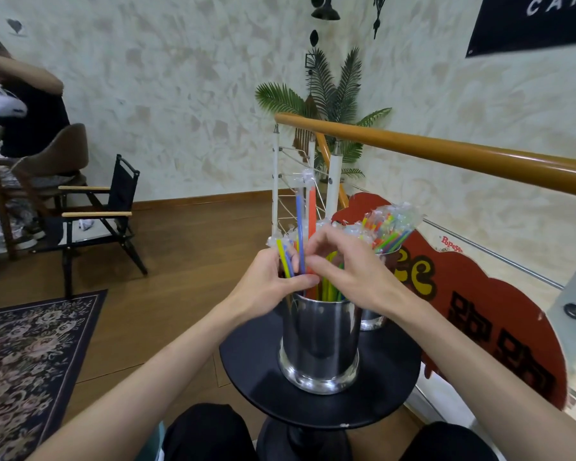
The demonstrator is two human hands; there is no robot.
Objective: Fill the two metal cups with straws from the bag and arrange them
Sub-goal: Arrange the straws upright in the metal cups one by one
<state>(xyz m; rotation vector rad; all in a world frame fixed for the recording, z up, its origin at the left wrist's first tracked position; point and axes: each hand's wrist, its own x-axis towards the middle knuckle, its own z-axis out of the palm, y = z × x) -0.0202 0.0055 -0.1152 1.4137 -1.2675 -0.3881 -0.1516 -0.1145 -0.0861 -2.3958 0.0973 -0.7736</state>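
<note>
**Two hands among the straws**

On the small round black table (246,371) stands a shiny round metal cup (319,347), close to the table's middle. Its smooth side mirrors the room. Thin plastic straws in clear wrappers (326,284) stick up out of it, yellow, green, blue and orange. Both hands cover the cup's top, so the rim is mostly hidden and the straws cannot be counted.

The left hand (266,287) has its fingers curled round a few straws at the cup's left rim; a yellow one and a blue one show above it. The right hand (340,267) pinches straws with thumb and fingertips just above the cup. One tall blue straw (300,227) and one orange straw (311,211) rise well above the rest.

Behind the right wrist is a second metal cup (373,319). Only its bottom and a bit of rim show. It holds a packed bunch of wrapped bright straws (391,227) that leans to the right.

The near cup sits well back from the table's front edge, with bare black top on the left. A red sign with big letters (486,311) stands just beside the table on the right, cut off at its lower end. A wooden handrail (446,151) runs behind.
</note>
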